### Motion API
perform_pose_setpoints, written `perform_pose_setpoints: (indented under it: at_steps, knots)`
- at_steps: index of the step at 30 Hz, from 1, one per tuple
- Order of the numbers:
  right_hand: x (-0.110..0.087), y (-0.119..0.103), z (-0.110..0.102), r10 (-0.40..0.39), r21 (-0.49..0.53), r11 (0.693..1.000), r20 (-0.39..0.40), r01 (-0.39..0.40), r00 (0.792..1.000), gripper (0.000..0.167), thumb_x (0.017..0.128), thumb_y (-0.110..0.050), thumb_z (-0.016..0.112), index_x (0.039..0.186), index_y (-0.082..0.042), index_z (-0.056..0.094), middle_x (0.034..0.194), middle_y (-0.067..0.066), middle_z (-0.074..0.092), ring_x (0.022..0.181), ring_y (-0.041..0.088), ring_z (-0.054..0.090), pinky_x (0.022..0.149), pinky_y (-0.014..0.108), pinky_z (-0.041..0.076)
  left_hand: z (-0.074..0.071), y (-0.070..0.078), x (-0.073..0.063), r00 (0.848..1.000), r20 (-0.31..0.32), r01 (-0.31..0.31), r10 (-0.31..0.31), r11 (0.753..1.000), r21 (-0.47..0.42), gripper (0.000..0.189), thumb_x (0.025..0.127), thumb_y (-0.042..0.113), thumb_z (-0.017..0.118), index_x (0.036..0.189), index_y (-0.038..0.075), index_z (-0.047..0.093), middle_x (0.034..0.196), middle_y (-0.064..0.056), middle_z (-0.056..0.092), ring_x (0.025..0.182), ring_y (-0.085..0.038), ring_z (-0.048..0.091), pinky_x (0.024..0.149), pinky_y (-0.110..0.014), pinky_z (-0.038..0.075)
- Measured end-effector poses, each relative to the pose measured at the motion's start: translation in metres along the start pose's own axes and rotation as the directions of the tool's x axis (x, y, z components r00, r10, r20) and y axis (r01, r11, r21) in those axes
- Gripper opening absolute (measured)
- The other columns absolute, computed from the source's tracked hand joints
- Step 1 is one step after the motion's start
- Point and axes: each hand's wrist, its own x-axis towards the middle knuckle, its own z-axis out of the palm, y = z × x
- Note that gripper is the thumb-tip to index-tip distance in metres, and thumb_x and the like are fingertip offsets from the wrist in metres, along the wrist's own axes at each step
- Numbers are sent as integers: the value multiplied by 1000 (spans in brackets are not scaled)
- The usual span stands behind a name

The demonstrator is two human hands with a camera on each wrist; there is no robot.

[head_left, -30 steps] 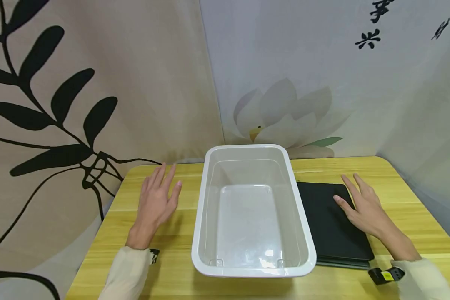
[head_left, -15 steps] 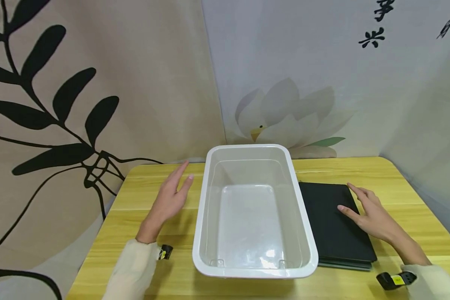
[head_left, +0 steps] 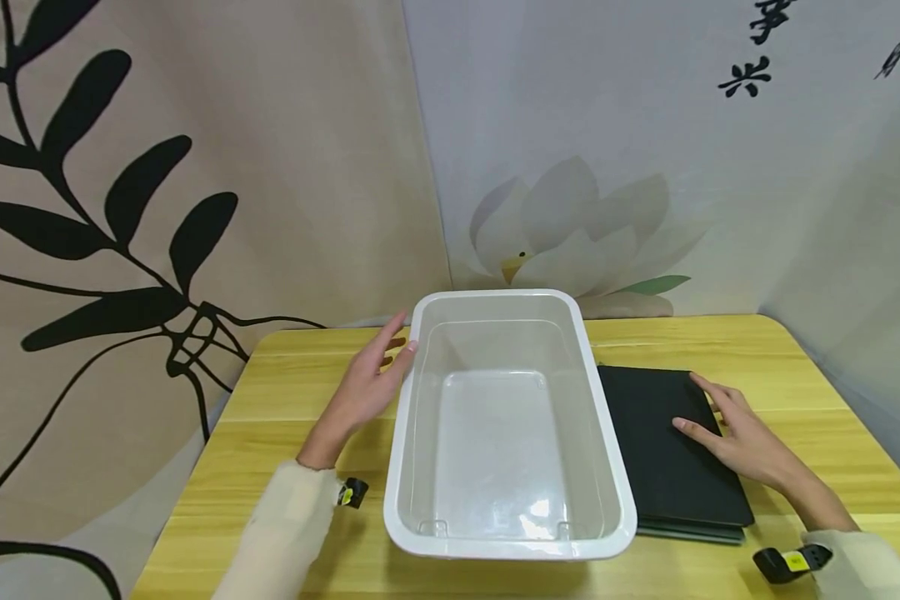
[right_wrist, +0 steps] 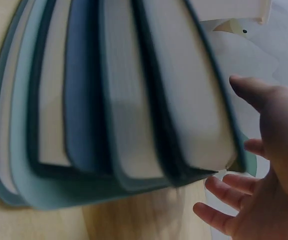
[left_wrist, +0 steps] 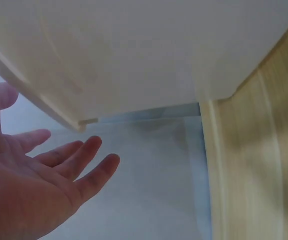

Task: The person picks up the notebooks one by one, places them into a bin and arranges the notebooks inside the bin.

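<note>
A white plastic bin [head_left: 510, 548] stands in the middle of the table, its inside bare. At its left rim is my left hand [head_left: 363, 392], the thumb tip right at the rim and the fingers loosely extended along the outer wall. The left wrist view shows this hand [left_wrist: 39, 185] with spread fingers below the rim. To the right of the bin lies a stack of notebooks [head_left: 660, 442] with a black cover on top. My right hand [head_left: 746, 442] hovers at its right edge, thumb over the cover. Relaxed fingers are beside the upper notebook's corner [right_wrist: 236, 162] in the right wrist view.
The yellow wood-grain table [head_left: 817, 417] has its back edge against a printed cloth backdrop [head_left: 307, 167]. Seen from the right wrist, the stack holds several thick notebooks with dark, blue and teal covers. The bin's right side stands close against the stack.
My left hand has moved right, from over the table to the bin's left rim. My right hand has shifted slightly right and lower, toward the notebooks' right edge. Bin and stack have stayed put.
</note>
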Motion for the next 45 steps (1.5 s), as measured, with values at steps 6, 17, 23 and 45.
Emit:
perform_pose_setpoints:
  at_steps: [6, 17, 23, 45]
  knots:
    - [-2, 2, 1, 3, 21, 1000, 19, -3, 1000, 86, 97, -39, 62, 157, -2, 15, 139, 35, 31, 108, 41, 41, 81, 57, 43, 5, 3, 4, 999, 36, 30, -27, 996, -83, 59, 102, 42, 49, 156, 34, 27, 155, -3, 39, 130, -32, 51, 95, -50, 51]
    - [-1, 7, 1, 3, 48, 999, 37, -5, 999, 84, 97, -37, 63, 157, -1, 17, 140, 36, 32, 109, 44, 42, 82, 58, 42, 11, 12, 13, 994, 53, 96, -94, 995, -39, 62, 100, 53, 46, 157, 35, 25, 158, 2, 34, 130, -31, 50, 95, -50, 50]
    - [-1, 8, 0, 5, 58, 998, 38, -7, 999, 85, 96, -37, 64, 157, -1, 17, 142, 37, 30, 113, 49, 41, 85, 62, 41, 14, 14, 17, 993, 58, 105, -103, 994, -38, 66, 99, 58, 44, 157, 33, 25, 162, 5, 26, 140, -31, 38, 108, -55, 37]
    - [3, 11, 6, -11, 103, 995, 45, 6, 999, 87, 95, -36, 66, 156, 1, 16, 145, 40, 26, 128, 53, 32, 92, 70, 35, 17, 11, 25, 975, 149, 170, -165, 985, -21, 69, 98, 53, 50, 157, 39, 17, 165, 1, 15, 150, -31, 18, 116, -62, 17]
